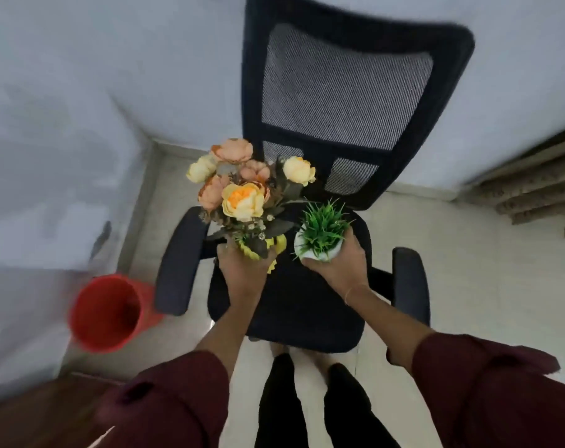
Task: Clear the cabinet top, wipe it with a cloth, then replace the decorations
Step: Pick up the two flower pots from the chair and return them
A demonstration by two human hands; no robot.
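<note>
My left hand (242, 270) grips a yellow vase (276, 245) that holds a bunch of orange and cream artificial flowers (242, 185). In my right hand (337, 263) is a small white pot (302, 248) of green artificial grass (323, 223). I hold both upright, side by side, above the seat of a black office chair (294, 305). The cabinet top and the cloth are not clearly in view.
The chair has a mesh back (345, 88) and two armrests (177, 263). A red bucket (108, 313) stands on the floor to its left, by the white wall. A brown wooden surface (32, 412) shows at bottom left. Steps (533, 185) rise at right.
</note>
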